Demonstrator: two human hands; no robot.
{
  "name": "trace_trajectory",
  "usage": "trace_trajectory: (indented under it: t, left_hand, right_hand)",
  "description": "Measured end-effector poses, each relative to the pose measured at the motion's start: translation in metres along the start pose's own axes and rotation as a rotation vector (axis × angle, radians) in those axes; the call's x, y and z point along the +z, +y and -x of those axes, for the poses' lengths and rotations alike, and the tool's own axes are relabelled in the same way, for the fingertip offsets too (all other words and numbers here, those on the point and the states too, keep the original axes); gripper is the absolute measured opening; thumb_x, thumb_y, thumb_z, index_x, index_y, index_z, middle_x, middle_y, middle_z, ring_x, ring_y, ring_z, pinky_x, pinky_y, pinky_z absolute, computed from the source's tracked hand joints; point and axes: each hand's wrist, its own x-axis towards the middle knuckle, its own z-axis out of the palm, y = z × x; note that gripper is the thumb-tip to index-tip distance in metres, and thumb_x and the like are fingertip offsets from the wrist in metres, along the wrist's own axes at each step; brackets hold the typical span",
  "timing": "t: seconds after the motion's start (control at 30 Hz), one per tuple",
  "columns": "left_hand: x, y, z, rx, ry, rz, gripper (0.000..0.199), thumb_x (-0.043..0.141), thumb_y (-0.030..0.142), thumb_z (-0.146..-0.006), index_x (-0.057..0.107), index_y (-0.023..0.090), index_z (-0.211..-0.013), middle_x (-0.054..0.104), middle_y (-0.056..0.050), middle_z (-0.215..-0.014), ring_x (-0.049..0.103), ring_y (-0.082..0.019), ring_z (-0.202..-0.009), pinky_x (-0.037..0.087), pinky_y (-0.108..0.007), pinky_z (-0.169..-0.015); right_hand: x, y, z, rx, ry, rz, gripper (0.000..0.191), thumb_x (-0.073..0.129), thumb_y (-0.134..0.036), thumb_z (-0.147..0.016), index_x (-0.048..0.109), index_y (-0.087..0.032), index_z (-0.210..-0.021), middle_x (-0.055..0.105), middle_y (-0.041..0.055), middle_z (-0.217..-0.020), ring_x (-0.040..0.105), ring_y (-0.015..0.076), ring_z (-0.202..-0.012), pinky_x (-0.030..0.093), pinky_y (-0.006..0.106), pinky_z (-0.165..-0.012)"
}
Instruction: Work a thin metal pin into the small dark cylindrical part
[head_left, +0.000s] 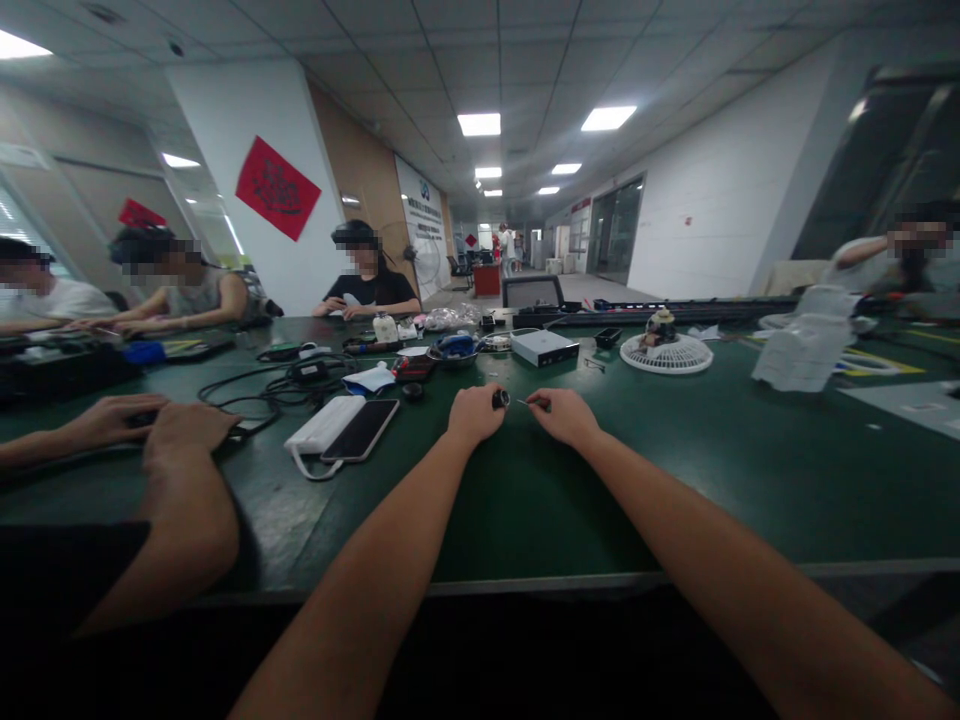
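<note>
My left hand [472, 412] is closed around a small black cylindrical part [501, 399], whose round end faces right. Just across a narrow gap, my right hand [566, 415] pinches a thin, pale, pointed tool [523, 402]. Its tip points left at the black part; the rest is hidden in my fingers, so its kind is unclear. Both hands are low over the green table [555, 500]. Left of them lie a small black round piece [412, 391], a dark-screened phone [361, 430] and a white block with a strap [325, 424].
A co-worker's hands [187, 430] are at the left, near black cables [277, 385]. Beyond my hands stand a silver box [544, 347], a blue bundle [455, 347] and a white fan grille [667, 357]. Crumpled clear plastic [806, 345] sits at the right.
</note>
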Motion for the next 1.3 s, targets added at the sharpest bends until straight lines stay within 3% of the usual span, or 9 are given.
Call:
trace_trajectory:
  t: [0.3, 0.63, 0.93, 1.3]
  left_hand:
    - [0.0026, 0.0038, -0.0008, 0.139, -0.070, 0.086, 0.033, 0.061, 0.039, -0.097, 0.063, 0.017, -0.122, 0.067, -0.009, -0.116, 0.066, -0.023, -0.105, 0.053, -0.047, -0.095]
    - [0.0030, -0.0009, -0.0005, 0.137, -0.053, 0.096, 0.033, 0.061, 0.039, -0.097, 0.063, 0.016, -0.120, 0.068, -0.009, -0.114, 0.066, -0.023, -0.103, 0.054, -0.047, -0.094]
    - [0.0076, 0.0004, -0.0017, 0.136, -0.049, 0.107, 0.034, 0.061, 0.040, -0.097, 0.063, 0.016, -0.121, 0.069, -0.009, -0.113, 0.066, -0.023, -0.103, 0.053, -0.047, -0.095]
    - [0.0048, 0.0008, -0.0008, 0.139, -0.043, 0.132, 0.034, 0.063, 0.040, -0.095, 0.065, 0.017, -0.120, 0.071, -0.008, -0.109, 0.067, -0.023, -0.102, 0.053, -0.046, -0.095]
  right_hand:
    - [0.0000, 0.0001, -0.0001, -0.007, -0.053, 0.027, 0.030, 0.060, -0.036, -0.099, 0.063, -0.019, -0.123, 0.064, 0.0092, -0.124, 0.065, 0.0225, -0.104, 0.055, 0.044, -0.090]
    - [-0.0029, -0.0061, 0.0021, -0.118, -0.086, 0.019, 0.028, 0.059, -0.037, -0.099, 0.065, -0.019, -0.120, 0.066, 0.0085, -0.123, 0.065, 0.0232, -0.108, 0.052, 0.046, -0.096]
    - [-0.0012, 0.0018, -0.0011, -0.029, -0.068, 0.065, 0.029, 0.060, -0.036, -0.099, 0.063, -0.019, -0.122, 0.064, 0.0091, -0.124, 0.065, 0.0225, -0.104, 0.055, 0.044, -0.091]
    - [-0.0079, -0.0040, 0.0037, -0.136, -0.079, 0.014, 0.026, 0.060, -0.036, -0.099, 0.069, -0.022, -0.119, 0.071, 0.0067, -0.116, 0.066, 0.0228, -0.107, 0.049, 0.044, -0.099]
